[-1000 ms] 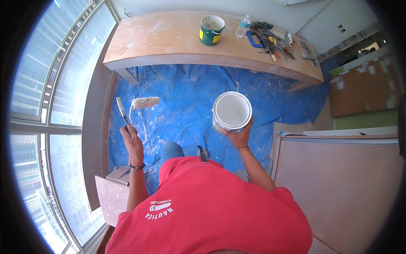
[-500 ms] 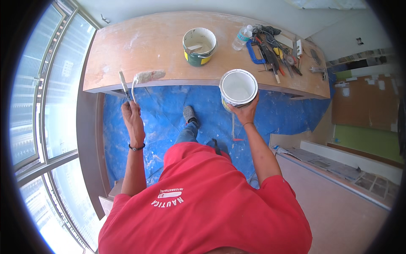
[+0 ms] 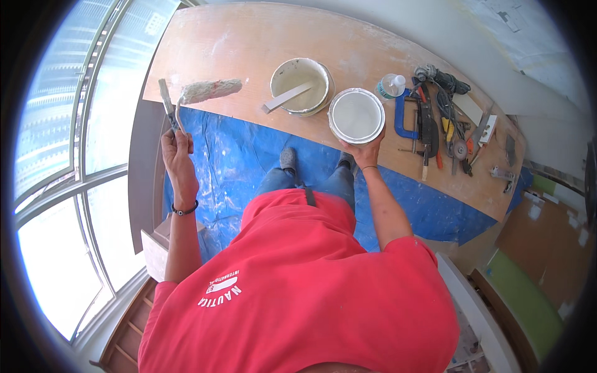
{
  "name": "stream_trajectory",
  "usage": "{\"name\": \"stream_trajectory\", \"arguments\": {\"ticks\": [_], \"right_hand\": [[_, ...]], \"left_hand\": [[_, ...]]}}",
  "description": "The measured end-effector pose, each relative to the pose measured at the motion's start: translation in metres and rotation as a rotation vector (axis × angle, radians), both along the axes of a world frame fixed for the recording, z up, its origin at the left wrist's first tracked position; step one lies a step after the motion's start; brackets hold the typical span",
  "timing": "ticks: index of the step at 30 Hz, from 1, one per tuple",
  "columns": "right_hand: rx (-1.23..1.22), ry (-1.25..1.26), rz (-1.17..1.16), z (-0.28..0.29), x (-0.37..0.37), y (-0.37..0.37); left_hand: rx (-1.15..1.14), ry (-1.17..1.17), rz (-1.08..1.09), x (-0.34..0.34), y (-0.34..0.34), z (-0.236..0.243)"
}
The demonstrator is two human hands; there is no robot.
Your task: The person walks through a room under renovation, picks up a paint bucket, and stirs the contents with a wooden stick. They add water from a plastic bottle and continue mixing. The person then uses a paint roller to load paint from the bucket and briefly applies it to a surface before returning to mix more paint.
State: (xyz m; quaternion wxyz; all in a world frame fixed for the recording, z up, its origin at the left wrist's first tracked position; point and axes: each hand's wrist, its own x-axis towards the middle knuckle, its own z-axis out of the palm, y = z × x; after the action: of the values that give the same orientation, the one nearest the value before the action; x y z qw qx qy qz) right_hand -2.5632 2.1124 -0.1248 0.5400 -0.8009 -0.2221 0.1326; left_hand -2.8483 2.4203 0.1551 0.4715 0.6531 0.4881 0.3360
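Observation:
My left hand (image 3: 179, 160) is closed around the handles of a fluffy paint roller (image 3: 211, 91) and a brush (image 3: 165, 94), held at the left edge of the wooden table (image 3: 211, 50). My right hand (image 3: 362, 151) grips an open paint can (image 3: 356, 115) with a white rim and pale inside, held at the table's front edge, just right of a bucket (image 3: 292, 76). That bucket has pale contents, and a flat stick (image 3: 287, 97) rests across its rim. A clear bottle (image 3: 391, 86) stands behind the can.
Right of the bottle lie a blue clamp (image 3: 407, 118), cables and several hand tools (image 3: 460, 149). A blue sheet (image 3: 217, 149) covers the floor under my feet. Windows (image 3: 93, 143) line the left, and a brown board (image 3: 538, 236) stands at the right.
I have moved up to the table, both feet now near it. The can has come next to the bucket, and the roller and brush have risen to the table's edge.

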Motion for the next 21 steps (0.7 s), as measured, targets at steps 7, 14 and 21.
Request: {"name": "stream_trajectory", "arguments": {"ticks": [7, 14, 21], "right_hand": [[-0.299, -0.106, 0.197, -0.029, 0.083, -0.085], [-0.169, -0.166, 0.030, -0.046, 0.189, 0.013], [-0.078, -0.130, 0.096, 0.003, 0.200, 0.006]], "left_hand": [[-0.148, -0.030, 0.228, 0.039, -0.061, 0.003], [-0.175, -0.030, 0.316, 0.050, -0.076, 0.004], [-0.133, -0.043, 0.338, 0.042, -0.071, 0.000]]}}
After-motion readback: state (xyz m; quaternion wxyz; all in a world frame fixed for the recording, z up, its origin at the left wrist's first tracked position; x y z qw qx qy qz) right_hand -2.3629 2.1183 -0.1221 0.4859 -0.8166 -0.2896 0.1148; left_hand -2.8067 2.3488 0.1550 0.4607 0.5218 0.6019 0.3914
